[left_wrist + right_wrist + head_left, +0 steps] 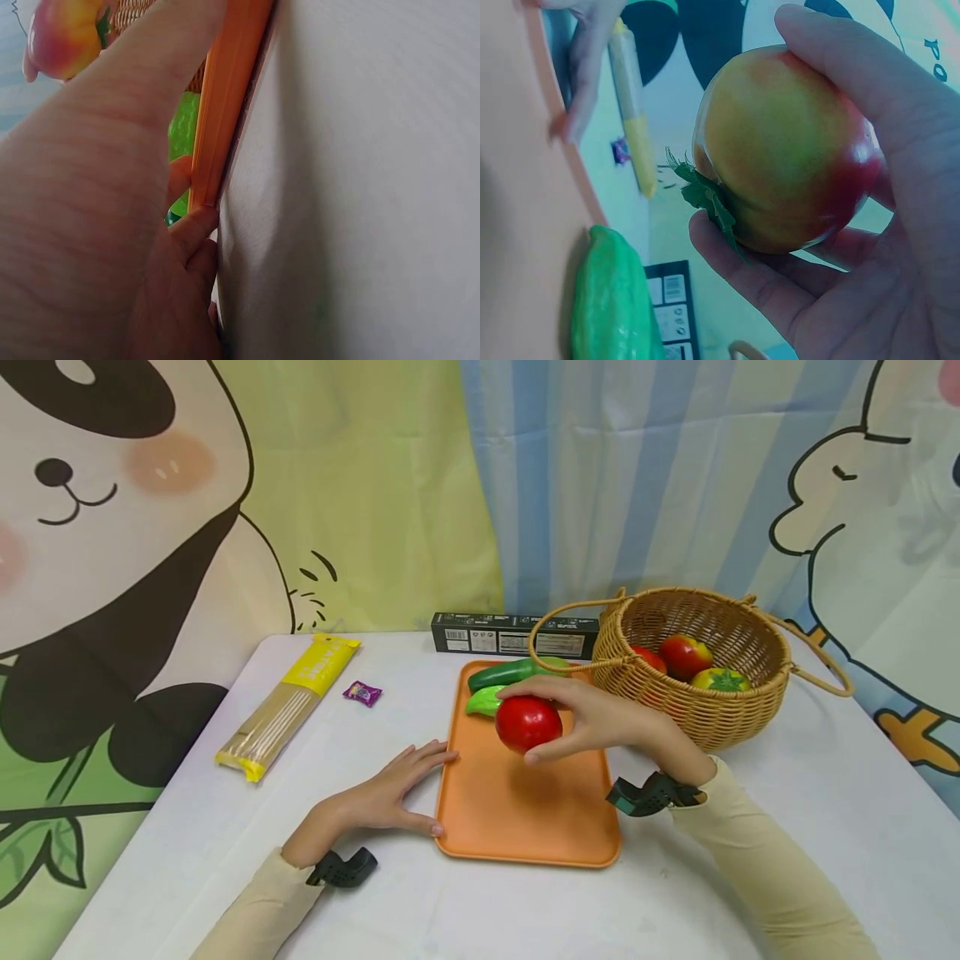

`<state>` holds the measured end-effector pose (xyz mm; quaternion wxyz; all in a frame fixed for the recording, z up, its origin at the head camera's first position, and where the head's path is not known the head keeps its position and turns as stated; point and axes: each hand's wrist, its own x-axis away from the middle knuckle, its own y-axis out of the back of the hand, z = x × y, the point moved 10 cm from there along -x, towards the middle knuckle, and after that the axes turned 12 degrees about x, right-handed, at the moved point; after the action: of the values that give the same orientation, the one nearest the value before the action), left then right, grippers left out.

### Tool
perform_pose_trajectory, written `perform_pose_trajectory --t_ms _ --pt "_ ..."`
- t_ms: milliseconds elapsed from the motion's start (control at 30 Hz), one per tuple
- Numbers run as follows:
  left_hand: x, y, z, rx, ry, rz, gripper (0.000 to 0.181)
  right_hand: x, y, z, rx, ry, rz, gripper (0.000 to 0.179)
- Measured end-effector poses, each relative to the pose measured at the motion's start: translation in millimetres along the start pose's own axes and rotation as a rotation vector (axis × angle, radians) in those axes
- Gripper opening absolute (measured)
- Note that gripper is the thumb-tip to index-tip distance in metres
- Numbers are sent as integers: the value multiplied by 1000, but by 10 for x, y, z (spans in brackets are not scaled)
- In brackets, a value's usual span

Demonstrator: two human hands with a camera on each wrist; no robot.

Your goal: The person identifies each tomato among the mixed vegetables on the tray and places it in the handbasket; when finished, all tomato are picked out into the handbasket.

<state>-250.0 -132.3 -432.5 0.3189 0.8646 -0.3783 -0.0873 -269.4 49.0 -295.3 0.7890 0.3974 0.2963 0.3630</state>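
Observation:
My right hand (600, 714) holds a tomato (528, 724) above the orange tray (487, 818), thumb on one side and fingers on the other. In the right wrist view the tomato (780, 150) shows yellow and red skin with a green leafy top. My left hand (390, 793) touches the tray's left rim with extended fingertips and thumb. At the tray's far end lie a dark green cucumber (506, 673) and a light green bitter gourd (483, 702), the latter partly hidden behind the tomato. The left wrist view has the left hand (184, 277) against the tray's side.
A wicker basket (697, 722) with several red and yellow fruits (684, 656) stands right of the tray, its handle over the tray's far corner. Behind the tray lies a black box (480, 633). On the left are a noodle packet (292, 706) and a purple candy (363, 693).

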Motion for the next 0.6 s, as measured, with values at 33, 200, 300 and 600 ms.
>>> perform_pose_trajectory --t_ms 33,200,300,600 --pt "-1 0 -3 1 -3 -1 99 11 25 2 7 4 -10 70" --pt "-4 -1 -15 1 -20 -4 98 96 134 -52 -7 -39 -37 68" --pt "-5 -1 -14 -3 -24 -5 98 152 199 -96 -26 -77 -52 68" --pt "0 4 -14 -13 -25 -12 99 276 431 -158 35 -77 -136 68"
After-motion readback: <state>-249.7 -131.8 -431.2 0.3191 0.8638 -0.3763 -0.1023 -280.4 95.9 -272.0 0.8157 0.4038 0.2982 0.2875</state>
